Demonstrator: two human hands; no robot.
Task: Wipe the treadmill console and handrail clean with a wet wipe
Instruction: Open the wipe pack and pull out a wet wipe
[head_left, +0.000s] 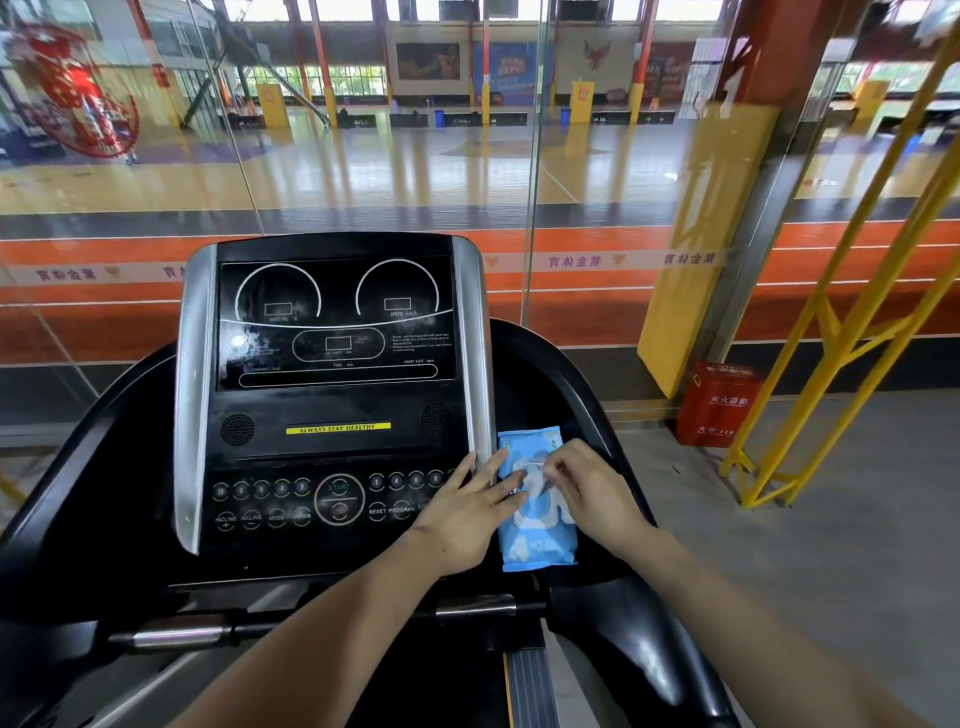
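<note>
Glossy black console (332, 364); flat left hand (467, 514) steadies crinkly blue wipe pack (535, 540), right hand (587, 493) pinching its flap.

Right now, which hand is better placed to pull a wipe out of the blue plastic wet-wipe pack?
The right hand. Its fingertips already pinch at the flap on top of the blue plastic wet-wipe pack, while the left hand lies flat, holding the pack's left edge down beside the black treadmill console.
</note>
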